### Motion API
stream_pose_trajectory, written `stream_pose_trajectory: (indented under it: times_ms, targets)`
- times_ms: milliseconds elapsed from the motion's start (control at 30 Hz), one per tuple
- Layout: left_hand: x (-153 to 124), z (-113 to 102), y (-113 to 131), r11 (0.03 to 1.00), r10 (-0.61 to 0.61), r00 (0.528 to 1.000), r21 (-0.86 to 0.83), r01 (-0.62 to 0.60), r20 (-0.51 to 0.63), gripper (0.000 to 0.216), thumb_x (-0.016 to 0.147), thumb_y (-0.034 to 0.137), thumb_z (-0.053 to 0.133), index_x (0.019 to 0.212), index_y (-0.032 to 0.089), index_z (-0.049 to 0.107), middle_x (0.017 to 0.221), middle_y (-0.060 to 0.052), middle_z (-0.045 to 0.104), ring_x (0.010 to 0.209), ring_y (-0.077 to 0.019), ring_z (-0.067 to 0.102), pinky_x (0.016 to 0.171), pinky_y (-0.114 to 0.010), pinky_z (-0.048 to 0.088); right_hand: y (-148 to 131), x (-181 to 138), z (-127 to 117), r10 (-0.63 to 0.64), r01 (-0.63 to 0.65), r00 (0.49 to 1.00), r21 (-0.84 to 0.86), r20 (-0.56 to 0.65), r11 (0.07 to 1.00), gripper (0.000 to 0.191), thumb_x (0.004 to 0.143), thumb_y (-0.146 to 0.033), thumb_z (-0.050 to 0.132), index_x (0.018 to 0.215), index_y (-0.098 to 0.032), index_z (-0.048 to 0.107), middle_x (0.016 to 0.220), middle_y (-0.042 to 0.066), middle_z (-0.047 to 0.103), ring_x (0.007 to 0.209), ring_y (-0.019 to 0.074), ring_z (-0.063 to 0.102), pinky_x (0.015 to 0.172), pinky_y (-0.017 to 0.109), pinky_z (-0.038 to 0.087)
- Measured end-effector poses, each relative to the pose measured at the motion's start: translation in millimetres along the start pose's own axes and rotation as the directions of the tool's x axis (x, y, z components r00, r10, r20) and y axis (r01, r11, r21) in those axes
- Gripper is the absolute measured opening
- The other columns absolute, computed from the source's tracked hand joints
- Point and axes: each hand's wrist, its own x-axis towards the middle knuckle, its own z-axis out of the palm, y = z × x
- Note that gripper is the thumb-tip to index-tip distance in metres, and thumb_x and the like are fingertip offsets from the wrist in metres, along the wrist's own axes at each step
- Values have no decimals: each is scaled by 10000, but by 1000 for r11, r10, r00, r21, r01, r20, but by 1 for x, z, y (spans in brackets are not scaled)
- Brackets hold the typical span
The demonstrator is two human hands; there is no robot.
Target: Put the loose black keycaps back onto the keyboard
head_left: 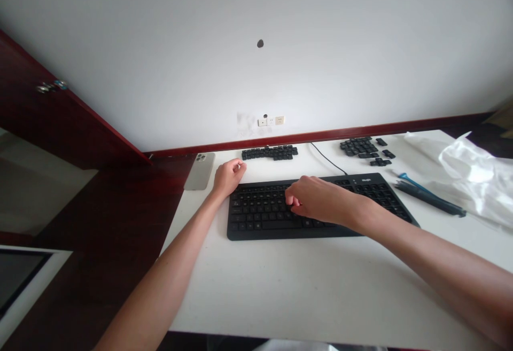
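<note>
Observed black keyboard [260, 210] lying flat on white bench [260, 287], directly beneath right hand [323, 200] and just right of left hand [228, 177]. Saw right hand bent down over the middle keys, fingers curled under; could not tell whether pressing a key or gripping something small. Saw left hand at the keyboard's upper left corner, fingers curled in, thumb and fingertips close together; could not tell of anything pinched there. Recorded the two hands as apart from each other. Noted pale phone [200, 173], lens side up, just left of left hand. Found band of black keycaps [284, 151] beyond left hand, slightly to its right; larger cluster of keycaps [356, 147] beyond right hand. Traced cable [329, 162] running from the keyboard's far edge, beyond right hand. Logged slim blue tool [412, 182] right of right hand, beside long dark piece [430, 200], with crumpled white plastic [473, 164] farther out.
</note>
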Motion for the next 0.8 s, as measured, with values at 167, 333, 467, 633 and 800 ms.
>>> stream_pose_trajectory:
  times_ms: [167, 333, 467, 633, 800]
  targets:
    - [0, 0, 0, 1000, 4, 1000, 1, -4, -3, 289, 921, 426, 536, 755, 206, 622, 597, 36, 473, 593, -130, 416, 611, -276, 265, -3, -2, 4, -13, 9, 999, -102, -40, 995, 229, 918, -137, 655, 1069, -208, 812, 904, 74, 807, 828, 247, 780, 682, 285, 506]
    - [0, 0, 1, 1000, 0, 1000, 13, 0, -4, 281, 915, 419, 536, 757, 205, 624, 599, 33, 477, 600, -130, 425, 621, -275, 269, -6, -3, 6, -38, 29, 998, -153, -55, 988, 216, 936, -160, 662, 1086, -195, 814, 881, 82, 809, 816, 255, 783, 698, 294, 529]
    - [0, 0, 1, 1000, 3, 1000, 12, -3, -4, 278, 916, 423, 543, 760, 207, 621, 606, 35, 485, 603, -128, 430, 620, -276, 271, -11, -5, 5, -69, 52, 996, -264, -56, 963, 228, 963, -161, 641, 1110, -162, 816, 867, 98, 807, 824, 284, 787, 713, 322, 548]
    - [1, 0, -1, 1000, 7, 1000, 9, -7, -4, 275, 920, 417, 546, 751, 210, 611, 597, 40, 463, 590, -127, 413, 614, -279, 269, -16, -5, 5, -53, 37, 998, -294, -46, 955, 236, 971, -159, 629, 1127, -152, 805, 868, 98, 805, 841, 301, 791, 715, 339, 558]
    - [0, 0, 0, 1000, 14, 1000, 4, -14, -2, 273, 922, 412, 540, 751, 210, 606, 603, 38, 463, 594, -132, 414, 614, -278, 269, -18, -6, 5, -7, -3, 999, -255, -39, 967, 245, 968, -155, 632, 1156, -138, 790, 901, 123, 805, 869, 318, 793, 693, 337, 549]
